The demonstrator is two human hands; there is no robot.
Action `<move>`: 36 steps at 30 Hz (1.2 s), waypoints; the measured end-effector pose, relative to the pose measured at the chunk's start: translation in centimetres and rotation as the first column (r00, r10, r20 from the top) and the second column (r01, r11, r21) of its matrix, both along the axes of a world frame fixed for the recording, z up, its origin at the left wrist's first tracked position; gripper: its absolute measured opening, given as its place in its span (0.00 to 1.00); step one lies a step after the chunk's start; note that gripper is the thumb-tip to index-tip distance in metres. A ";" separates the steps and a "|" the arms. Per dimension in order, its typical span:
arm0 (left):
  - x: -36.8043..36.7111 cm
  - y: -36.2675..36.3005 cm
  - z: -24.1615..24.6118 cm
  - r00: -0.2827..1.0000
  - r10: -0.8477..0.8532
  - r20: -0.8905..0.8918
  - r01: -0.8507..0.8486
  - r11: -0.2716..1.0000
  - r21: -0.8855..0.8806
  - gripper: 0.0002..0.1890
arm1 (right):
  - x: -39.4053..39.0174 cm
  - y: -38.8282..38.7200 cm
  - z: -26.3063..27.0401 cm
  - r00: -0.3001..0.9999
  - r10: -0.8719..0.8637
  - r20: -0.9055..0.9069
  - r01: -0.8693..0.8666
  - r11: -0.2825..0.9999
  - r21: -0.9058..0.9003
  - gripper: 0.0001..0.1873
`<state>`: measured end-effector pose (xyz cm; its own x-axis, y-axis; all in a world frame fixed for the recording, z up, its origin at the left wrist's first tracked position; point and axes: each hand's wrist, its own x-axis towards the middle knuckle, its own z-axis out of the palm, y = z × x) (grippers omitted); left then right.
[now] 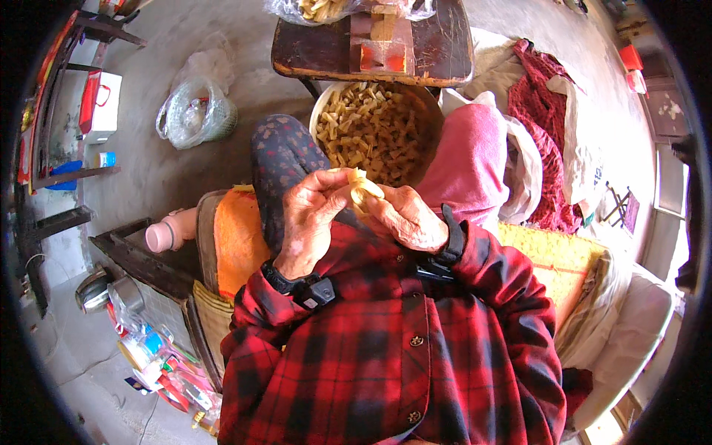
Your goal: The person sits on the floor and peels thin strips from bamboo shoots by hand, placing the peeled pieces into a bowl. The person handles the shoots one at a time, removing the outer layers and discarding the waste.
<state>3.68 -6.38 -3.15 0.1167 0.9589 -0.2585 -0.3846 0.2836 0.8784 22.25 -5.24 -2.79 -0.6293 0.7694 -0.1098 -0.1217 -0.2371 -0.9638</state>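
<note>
A pale yellow folded strip (364, 192), its material unclear, is held between my two hands above my lap. My left hand (311, 214) pinches its upper left end between thumb and fingertips. On the other side, my right hand (410, 219) grips the lower right part, its fingers curled around and partly hiding it. Just beyond my hands, between my knees, stands a round tub with a pale rim (315, 118). Many similar yellowish pieces (361, 125) lie heaped in it, some in shadow.
A worn dark wooden table (311, 50) overhangs the tub's far side, bearing a wooden block (382, 30) and a plastic bag of yellow pieces (322, 10). A bag-lined basket (200, 114) stands on the floor at left. A pink bottle (167, 233) lies near my left side; dark red cloth (542, 122) lies right.
</note>
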 end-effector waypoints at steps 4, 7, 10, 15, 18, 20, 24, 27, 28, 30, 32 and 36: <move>0.8 -0.2 1.2 0.982 -0.022 -0.188 0.033 0.998 0.059 0.10 | -0.1 0.1 -0.7 0.999 -0.041 -0.014 0.043 0.988 0.146 0.17; 1.1 -0.5 2.4 0.958 -0.054 -0.283 0.120 0.967 0.223 0.10 | 0.5 -0.2 -0.8 1.000 -0.025 0.017 0.023 0.995 0.093 0.17; 1.6 -0.6 2.9 0.939 -0.050 -0.342 0.146 0.954 0.263 0.10 | 0.7 -0.5 -0.7 0.999 -0.006 0.036 0.003 0.998 0.060 0.17; 2.0 -0.5 2.6 0.958 -0.079 -0.275 0.129 0.977 0.168 0.10 | 0.5 -0.4 -0.6 1.000 -0.016 0.007 0.015 0.990 0.143 0.17; 1.9 -0.5 2.5 0.984 -0.119 -0.129 0.133 0.986 0.103 0.11 | 0.8 -0.5 0.0 0.996 -0.049 0.080 0.031 0.978 0.206 0.18; 1.8 -0.6 2.6 0.990 -0.138 0.011 0.138 0.990 0.007 0.11 | 1.2 -0.7 0.5 0.989 0.018 0.144 -0.038 0.990 0.135 0.19; 1.6 -1.0 2.9 0.968 -0.176 0.179 0.189 0.980 -0.056 0.10 | 1.0 -0.9 1.0 0.991 0.001 0.137 -0.036 0.966 0.255 0.15; 1.6 -0.8 2.9 0.947 -0.265 0.181 0.258 0.964 0.060 0.08 | 0.8 -1.1 0.9 0.988 -0.043 0.149 -0.018 0.922 0.387 0.10; 1.6 -0.6 2.7 0.939 -0.294 0.177 0.271 0.952 0.141 0.08 | 0.7 -1.3 0.9 0.987 -0.040 0.158 -0.027 0.915 0.402 0.09; 1.6 -0.2 2.4 0.934 -0.333 0.131 0.296 0.925 0.239 0.04 | 0.9 -1.3 0.7 0.975 -0.100 0.199 -0.016 0.860 0.509 0.08; 1.5 0.1 2.4 0.964 -0.264 -0.003 0.256 0.929 0.266 0.03 | 1.0 -1.2 0.5 0.942 -0.231 0.243 0.006 0.737 0.676 0.07; 1.0 0.2 2.7 0.928 -0.242 -0.284 0.303 0.933 0.195 0.05 | 1.8 -0.3 -0.5 0.922 -0.225 0.317 -0.130 0.591 0.797 0.13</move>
